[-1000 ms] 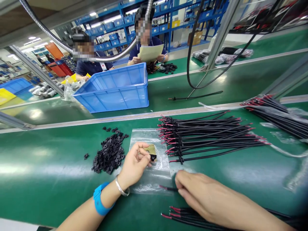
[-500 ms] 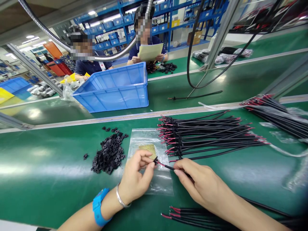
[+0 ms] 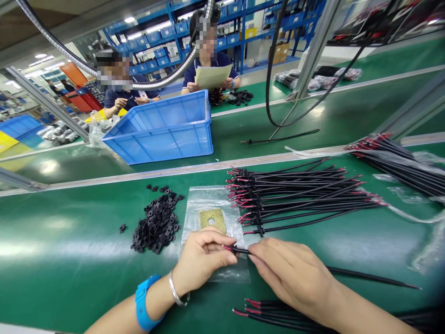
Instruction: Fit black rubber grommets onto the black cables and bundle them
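Between both hands, over a clear plastic bag (image 3: 194, 204), lies a black cable (image 3: 242, 251) with red wire at its stripped end. My left hand (image 3: 205, 253) pinches a small black holed piece (image 3: 234, 249) that sits around the cable near that end. Just to the right, my right hand (image 3: 292, 269) grips the black sheath, and the cable's tail (image 3: 375, 277) comes out behind it. On the bag rests a yellowish square pad (image 3: 217, 218) with a hole in it. Left of the bag is a pile of similar small black pieces (image 3: 156, 225).
Cables fitted with black pieces (image 3: 295, 190) lie in a row at right. More cables (image 3: 274, 313) are at the front edge, others (image 3: 399, 167) far right. A blue bin (image 3: 170, 139) stands behind the metal rail (image 3: 156, 171). Two people sit opposite; a dark cable loop hangs overhead.
The black piece has moved from the tip of the red wires onto the black sheath. Both hands have come slightly nearer me, and the pad shows more fully.
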`<state>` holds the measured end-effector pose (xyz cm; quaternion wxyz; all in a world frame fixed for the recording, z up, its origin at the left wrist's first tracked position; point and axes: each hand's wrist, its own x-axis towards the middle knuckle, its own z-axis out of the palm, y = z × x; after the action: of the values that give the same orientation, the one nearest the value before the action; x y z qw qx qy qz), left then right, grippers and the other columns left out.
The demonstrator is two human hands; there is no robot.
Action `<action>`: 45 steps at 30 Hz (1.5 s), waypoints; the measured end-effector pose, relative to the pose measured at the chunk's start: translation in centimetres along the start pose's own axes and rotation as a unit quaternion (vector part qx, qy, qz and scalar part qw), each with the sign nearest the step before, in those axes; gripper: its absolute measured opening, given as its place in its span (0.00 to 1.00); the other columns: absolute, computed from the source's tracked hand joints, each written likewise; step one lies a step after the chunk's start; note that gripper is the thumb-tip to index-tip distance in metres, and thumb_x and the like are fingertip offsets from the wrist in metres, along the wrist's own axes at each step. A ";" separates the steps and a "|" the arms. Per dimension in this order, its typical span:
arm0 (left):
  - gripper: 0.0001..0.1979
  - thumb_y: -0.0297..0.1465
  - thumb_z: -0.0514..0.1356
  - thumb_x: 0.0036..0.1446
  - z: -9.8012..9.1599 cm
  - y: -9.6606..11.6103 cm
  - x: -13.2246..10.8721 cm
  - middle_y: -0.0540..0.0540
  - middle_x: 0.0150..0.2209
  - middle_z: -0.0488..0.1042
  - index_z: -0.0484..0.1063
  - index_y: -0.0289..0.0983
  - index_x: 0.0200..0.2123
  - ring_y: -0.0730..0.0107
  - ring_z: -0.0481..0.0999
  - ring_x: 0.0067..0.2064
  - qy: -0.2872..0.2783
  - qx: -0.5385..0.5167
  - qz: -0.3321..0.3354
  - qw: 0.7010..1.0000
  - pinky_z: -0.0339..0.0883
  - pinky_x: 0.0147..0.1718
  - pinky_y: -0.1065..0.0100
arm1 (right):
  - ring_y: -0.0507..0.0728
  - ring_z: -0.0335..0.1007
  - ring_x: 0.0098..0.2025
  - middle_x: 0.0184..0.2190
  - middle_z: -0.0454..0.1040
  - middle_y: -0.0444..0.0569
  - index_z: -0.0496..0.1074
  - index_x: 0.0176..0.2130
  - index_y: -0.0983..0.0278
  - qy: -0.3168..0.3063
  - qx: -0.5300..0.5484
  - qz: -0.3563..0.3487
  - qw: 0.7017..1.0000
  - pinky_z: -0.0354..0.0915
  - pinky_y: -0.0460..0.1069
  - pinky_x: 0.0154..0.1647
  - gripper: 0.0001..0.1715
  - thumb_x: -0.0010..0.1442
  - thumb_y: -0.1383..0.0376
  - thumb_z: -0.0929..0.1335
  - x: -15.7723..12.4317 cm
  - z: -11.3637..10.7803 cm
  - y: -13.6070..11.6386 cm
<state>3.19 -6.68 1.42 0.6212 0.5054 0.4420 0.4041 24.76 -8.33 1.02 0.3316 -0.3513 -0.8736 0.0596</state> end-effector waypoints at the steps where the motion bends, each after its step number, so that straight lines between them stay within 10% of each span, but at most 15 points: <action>1: 0.12 0.32 0.74 0.41 0.0 0.1 0.0 0.47 0.31 0.74 0.81 0.37 0.32 0.73 0.76 0.29 0.000 0.022 0.021 1.000 0.72 0.29 0.73 | 0.54 0.71 0.32 0.31 0.74 0.47 0.67 0.42 0.65 -0.001 -0.004 -0.003 1.000 0.63 0.48 0.33 0.07 0.65 0.71 0.61 0.0 0.1 0.0; 9: 0.10 0.30 0.72 0.45 0.8 0.4 -0.7 0.44 0.30 0.79 0.82 0.40 0.35 0.69 0.77 0.30 -0.044 0.171 0.158 0.971 0.72 0.30 0.69 | 0.53 0.67 0.26 0.26 0.70 0.45 0.66 0.37 0.64 -0.035 0.074 0.032 0.996 0.60 0.48 0.28 0.10 0.66 0.72 0.58 -0.3 0.7 -1.0; 22: 0.15 0.34 0.68 0.51 0.2 0.8 0.2 0.45 0.35 0.79 0.79 0.40 0.44 0.68 0.78 0.34 -0.053 0.281 0.180 0.941 0.74 0.36 0.67 | 0.52 0.70 0.29 0.29 0.75 0.47 0.70 0.39 0.64 -0.034 0.045 0.040 0.998 0.65 0.47 0.30 0.13 0.66 0.72 0.58 0.5 -0.1 -0.4; 25: 0.19 0.34 0.64 0.57 -2.4 1.7 0.9 0.43 0.42 0.78 0.73 0.41 0.52 0.65 0.77 0.43 -0.023 0.391 0.200 0.898 0.73 0.45 0.62 | 0.55 0.71 0.33 0.33 0.77 0.51 0.71 0.43 0.67 0.010 -0.059 -0.001 0.998 0.65 0.50 0.35 0.15 0.64 0.75 0.59 0.7 -1.1 0.6; 33: 0.20 0.37 0.58 0.58 -12.5 2.3 3.5 0.33 0.52 0.73 0.73 0.32 0.51 0.44 0.67 0.57 0.124 0.721 0.141 0.667 0.60 0.57 0.47 | 0.60 0.68 0.40 0.38 0.79 0.48 0.76 0.43 0.60 0.101 -0.250 0.083 0.959 0.59 0.56 0.41 0.13 0.63 0.72 0.64 1.8 -2.5 6.0; 45: 0.10 0.33 0.55 0.58 -13.1 2.3 4.2 0.41 0.35 0.77 0.76 0.39 0.35 0.51 0.73 0.40 0.132 0.743 0.110 0.647 0.67 0.44 0.54 | 0.55 0.73 0.39 0.38 0.77 0.50 0.74 0.44 0.64 0.109 -0.129 0.114 0.979 0.69 0.51 0.45 0.10 0.65 0.66 0.64 1.6 -1.7 6.4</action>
<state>-8.30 1.24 1.82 -0.0764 0.7838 0.6126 0.0674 28.64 -2.69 1.02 0.3674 -0.4927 -0.7869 -0.0552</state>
